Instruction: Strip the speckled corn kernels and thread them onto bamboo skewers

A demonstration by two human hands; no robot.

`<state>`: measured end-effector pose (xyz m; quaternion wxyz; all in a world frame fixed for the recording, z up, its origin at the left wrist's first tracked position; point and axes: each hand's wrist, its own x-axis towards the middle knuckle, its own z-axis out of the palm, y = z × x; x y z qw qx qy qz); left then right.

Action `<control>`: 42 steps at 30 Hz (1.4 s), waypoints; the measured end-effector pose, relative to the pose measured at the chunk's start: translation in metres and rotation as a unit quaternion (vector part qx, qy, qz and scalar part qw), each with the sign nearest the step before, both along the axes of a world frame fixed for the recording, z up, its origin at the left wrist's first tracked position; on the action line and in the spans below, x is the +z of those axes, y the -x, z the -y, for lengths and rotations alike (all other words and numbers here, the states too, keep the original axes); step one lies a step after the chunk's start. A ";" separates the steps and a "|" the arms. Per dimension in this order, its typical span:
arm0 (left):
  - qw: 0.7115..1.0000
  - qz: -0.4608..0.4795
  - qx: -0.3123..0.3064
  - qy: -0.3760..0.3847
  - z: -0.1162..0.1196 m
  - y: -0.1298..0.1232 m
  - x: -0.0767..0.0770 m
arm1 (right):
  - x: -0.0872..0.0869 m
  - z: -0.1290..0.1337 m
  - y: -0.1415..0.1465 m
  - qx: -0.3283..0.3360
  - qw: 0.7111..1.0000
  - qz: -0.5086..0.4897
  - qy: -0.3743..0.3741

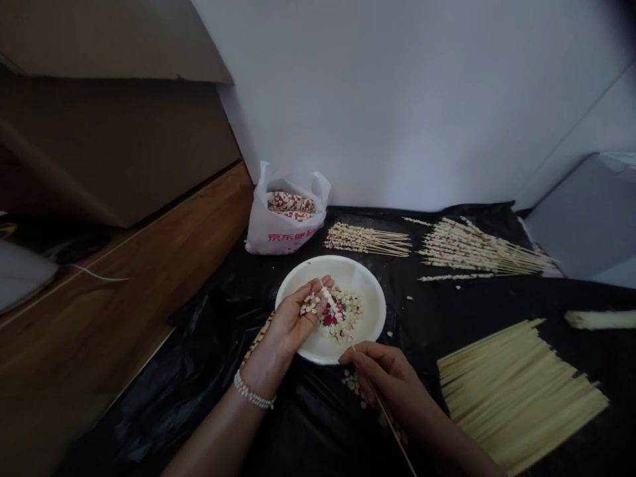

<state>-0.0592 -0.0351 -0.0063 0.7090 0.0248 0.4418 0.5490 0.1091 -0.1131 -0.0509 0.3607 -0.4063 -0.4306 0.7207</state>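
Over a white bowl (366, 278), my left hand (293, 317) is cupped palm-up, with loose corn kernels (309, 305) resting in it. Its fingertips are by the tip of a thin wooden skewer (390, 424), which has several pale and red kernels threaded near that end. My right hand (385, 371) pinches the skewer farther down, at the bowl's near right edge. More loose kernels (350, 318) lie in the bowl, above a red pattern on its bottom. An ear of corn (256, 341) is partly hidden behind my left forearm.
A white plastic bag (281, 232) holds ears of corn. Two piles of kernel-covered skewers (365, 238) lie at the back and right. Bare skewers (521, 391) are spread at the right, near a bare corncob (601, 320). Black plastic sheeting (199, 371) covers the floor; a cardboard box (114, 132) stands left.
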 end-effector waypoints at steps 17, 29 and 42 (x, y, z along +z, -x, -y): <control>0.992 -0.090 -0.017 -0.084 0.004 0.002 -0.013 | 0.000 0.001 0.002 0.015 1.000 0.009 0.009; 0.993 -0.086 0.008 -0.080 0.005 -0.003 -0.009 | 0.001 0.003 0.001 0.016 0.999 0.003 0.035; 0.990 -0.105 -0.008 -0.089 0.007 -0.005 -0.007 | 0.008 0.002 0.002 0.004 1.000 0.010 0.008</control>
